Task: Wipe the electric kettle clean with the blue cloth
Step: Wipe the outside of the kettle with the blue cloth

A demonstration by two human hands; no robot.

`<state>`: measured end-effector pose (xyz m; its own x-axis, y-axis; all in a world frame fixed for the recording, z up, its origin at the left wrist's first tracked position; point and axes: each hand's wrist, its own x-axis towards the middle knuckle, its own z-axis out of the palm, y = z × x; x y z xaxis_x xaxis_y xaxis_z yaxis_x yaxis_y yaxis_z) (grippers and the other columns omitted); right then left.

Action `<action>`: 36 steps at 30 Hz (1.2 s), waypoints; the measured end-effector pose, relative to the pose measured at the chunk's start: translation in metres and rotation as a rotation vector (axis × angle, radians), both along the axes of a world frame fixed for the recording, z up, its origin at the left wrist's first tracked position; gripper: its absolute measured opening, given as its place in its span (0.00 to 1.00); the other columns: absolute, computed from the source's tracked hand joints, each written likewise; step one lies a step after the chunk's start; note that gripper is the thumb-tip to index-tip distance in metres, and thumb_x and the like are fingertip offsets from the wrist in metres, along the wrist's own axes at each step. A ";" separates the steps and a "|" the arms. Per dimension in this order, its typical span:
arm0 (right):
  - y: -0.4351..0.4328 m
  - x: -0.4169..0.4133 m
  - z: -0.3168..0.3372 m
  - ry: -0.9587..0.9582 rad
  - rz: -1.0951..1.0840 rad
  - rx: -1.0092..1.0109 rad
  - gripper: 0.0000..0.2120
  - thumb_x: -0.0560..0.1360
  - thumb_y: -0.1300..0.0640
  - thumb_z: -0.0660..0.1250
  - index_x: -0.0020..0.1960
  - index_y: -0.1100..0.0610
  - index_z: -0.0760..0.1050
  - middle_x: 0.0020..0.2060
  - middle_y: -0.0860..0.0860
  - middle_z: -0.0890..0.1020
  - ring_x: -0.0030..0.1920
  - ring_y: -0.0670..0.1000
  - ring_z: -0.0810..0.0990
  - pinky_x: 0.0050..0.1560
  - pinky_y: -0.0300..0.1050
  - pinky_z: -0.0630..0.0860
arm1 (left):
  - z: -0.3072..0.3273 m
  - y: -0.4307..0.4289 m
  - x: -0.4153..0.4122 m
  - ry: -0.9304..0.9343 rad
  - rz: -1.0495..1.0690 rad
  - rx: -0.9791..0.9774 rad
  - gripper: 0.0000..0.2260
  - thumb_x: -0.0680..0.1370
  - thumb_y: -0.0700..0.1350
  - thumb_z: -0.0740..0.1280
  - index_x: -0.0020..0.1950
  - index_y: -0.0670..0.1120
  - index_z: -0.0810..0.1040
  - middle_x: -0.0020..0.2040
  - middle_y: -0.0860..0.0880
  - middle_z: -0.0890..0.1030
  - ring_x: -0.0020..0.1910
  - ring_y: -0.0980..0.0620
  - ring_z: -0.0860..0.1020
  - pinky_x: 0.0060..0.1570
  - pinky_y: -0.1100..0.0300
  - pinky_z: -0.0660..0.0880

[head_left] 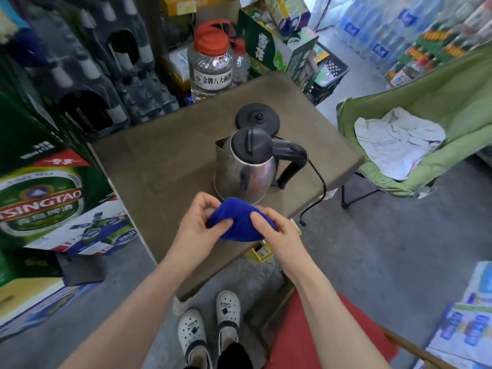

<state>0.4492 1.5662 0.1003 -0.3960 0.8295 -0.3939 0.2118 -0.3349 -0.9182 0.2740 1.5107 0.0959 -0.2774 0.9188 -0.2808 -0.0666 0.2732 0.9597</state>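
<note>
I hold the blue cloth (239, 219) with both hands, my left hand (198, 222) and right hand (274, 230) pinching it, just before the kettle (245, 166) on the brown table (149, 161). Beer boxes (48, 203) and a green chair (426, 123) stand around.

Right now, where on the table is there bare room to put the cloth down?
Bare table left of the kettle, out to its left edge and back toward the jar. Crowded on the right: base behind the kettle, cord over the edge.
</note>
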 end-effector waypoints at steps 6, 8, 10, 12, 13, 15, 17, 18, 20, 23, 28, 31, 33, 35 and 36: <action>0.005 0.007 -0.014 -0.035 -0.565 -0.437 0.25 0.81 0.38 0.61 0.56 0.61 0.78 0.47 0.63 0.84 0.49 0.55 0.83 0.51 0.50 0.78 | -0.005 0.029 0.003 0.610 -0.051 0.076 0.32 0.70 0.42 0.78 0.69 0.55 0.68 0.58 0.56 0.71 0.52 0.60 0.75 0.53 0.68 0.74; 0.016 0.013 -0.014 -0.047 -0.695 -0.343 0.21 0.82 0.41 0.61 0.48 0.60 0.77 0.42 0.63 0.80 0.43 0.52 0.78 0.45 0.48 0.73 | -0.007 0.050 -0.003 0.607 0.018 0.058 0.41 0.69 0.44 0.79 0.75 0.54 0.61 0.64 0.55 0.69 0.60 0.59 0.73 0.59 0.67 0.70; 0.027 0.011 -0.013 -0.068 -0.699 -0.045 0.14 0.82 0.45 0.64 0.45 0.54 0.74 0.40 0.54 0.79 0.41 0.50 0.76 0.46 0.49 0.73 | -0.014 0.074 -0.012 0.474 0.066 -0.046 0.49 0.67 0.46 0.80 0.79 0.54 0.53 0.73 0.53 0.66 0.69 0.55 0.69 0.66 0.59 0.68; 0.038 0.001 -0.016 -0.114 -0.604 0.220 0.08 0.79 0.50 0.70 0.48 0.52 0.73 0.41 0.48 0.79 0.42 0.48 0.77 0.48 0.49 0.74 | -0.027 0.092 -0.021 0.324 0.020 -0.104 0.54 0.66 0.47 0.81 0.81 0.54 0.47 0.79 0.53 0.60 0.75 0.52 0.63 0.73 0.54 0.64; 0.041 -0.008 -0.022 -0.139 -0.540 0.305 0.08 0.78 0.52 0.71 0.52 0.50 0.72 0.44 0.46 0.80 0.45 0.46 0.79 0.51 0.48 0.76 | -0.034 0.097 -0.023 0.287 -0.002 -0.099 0.55 0.65 0.48 0.81 0.81 0.54 0.47 0.80 0.53 0.58 0.77 0.53 0.61 0.74 0.53 0.61; 0.043 -0.026 -0.037 -0.171 -0.436 0.434 0.16 0.77 0.55 0.71 0.62 0.47 0.71 0.57 0.46 0.79 0.58 0.45 0.79 0.60 0.51 0.78 | -0.047 0.103 -0.024 0.280 -0.019 -0.071 0.54 0.65 0.50 0.82 0.81 0.52 0.50 0.79 0.53 0.60 0.77 0.55 0.61 0.75 0.52 0.61; 0.041 -0.037 -0.052 -0.178 -0.409 0.524 0.21 0.79 0.56 0.70 0.69 0.46 0.69 0.63 0.46 0.75 0.65 0.48 0.76 0.65 0.54 0.76 | -0.050 0.102 -0.019 0.326 0.028 -0.050 0.49 0.66 0.49 0.81 0.80 0.52 0.55 0.77 0.53 0.65 0.75 0.55 0.64 0.73 0.54 0.63; 0.043 -0.037 -0.056 -0.174 -0.409 0.550 0.21 0.79 0.56 0.69 0.70 0.47 0.68 0.64 0.46 0.74 0.65 0.49 0.75 0.66 0.55 0.75 | -0.051 0.100 -0.014 0.341 0.062 -0.033 0.47 0.67 0.48 0.80 0.79 0.51 0.58 0.76 0.52 0.67 0.73 0.56 0.66 0.72 0.56 0.64; 0.053 -0.029 -0.057 -0.172 -0.420 0.578 0.20 0.81 0.58 0.68 0.71 0.50 0.68 0.64 0.49 0.75 0.64 0.50 0.76 0.67 0.55 0.73 | -0.053 0.091 -0.002 0.317 0.116 0.009 0.43 0.67 0.45 0.80 0.77 0.50 0.61 0.74 0.51 0.69 0.71 0.57 0.68 0.72 0.58 0.65; 0.075 -0.010 -0.049 -0.204 -0.373 0.554 0.20 0.82 0.59 0.65 0.72 0.50 0.69 0.65 0.48 0.78 0.64 0.50 0.77 0.67 0.57 0.73 | -0.053 0.067 0.019 0.272 0.129 0.039 0.42 0.67 0.43 0.80 0.75 0.51 0.63 0.73 0.52 0.69 0.70 0.58 0.70 0.72 0.52 0.67; 0.099 0.003 -0.046 -0.208 -0.239 0.472 0.22 0.80 0.50 0.63 0.72 0.39 0.66 0.67 0.44 0.77 0.67 0.49 0.76 0.68 0.59 0.73 | -0.014 0.071 0.016 0.665 0.112 0.142 0.44 0.68 0.50 0.79 0.78 0.52 0.59 0.77 0.53 0.62 0.75 0.60 0.61 0.70 0.73 0.55; 0.102 -0.001 -0.057 -0.138 -0.251 0.433 0.22 0.80 0.48 0.62 0.73 0.40 0.66 0.69 0.44 0.75 0.69 0.47 0.73 0.72 0.56 0.70 | 0.006 0.105 0.004 0.812 -0.074 0.159 0.46 0.68 0.53 0.78 0.79 0.50 0.58 0.79 0.53 0.59 0.77 0.58 0.57 0.71 0.72 0.52; 0.097 -0.004 -0.064 -0.102 -0.327 0.509 0.20 0.82 0.52 0.63 0.73 0.47 0.69 0.67 0.47 0.76 0.67 0.46 0.73 0.71 0.51 0.70 | 0.007 0.121 0.000 0.865 -0.154 0.100 0.48 0.67 0.55 0.78 0.80 0.49 0.56 0.80 0.51 0.59 0.78 0.53 0.58 0.73 0.63 0.55; 0.085 -0.011 -0.068 -0.094 -0.412 0.608 0.17 0.82 0.57 0.65 0.70 0.54 0.72 0.63 0.51 0.75 0.64 0.46 0.74 0.68 0.43 0.70 | 0.001 0.127 -0.004 0.911 -0.165 0.054 0.49 0.67 0.56 0.78 0.80 0.48 0.55 0.79 0.50 0.61 0.77 0.50 0.60 0.73 0.58 0.56; 0.078 -0.015 -0.070 -0.097 -0.437 0.653 0.16 0.82 0.60 0.66 0.69 0.56 0.72 0.61 0.52 0.75 0.63 0.47 0.74 0.66 0.42 0.70 | -0.002 0.128 -0.006 0.915 -0.162 0.052 0.49 0.67 0.56 0.78 0.80 0.47 0.55 0.79 0.49 0.62 0.77 0.49 0.60 0.73 0.58 0.57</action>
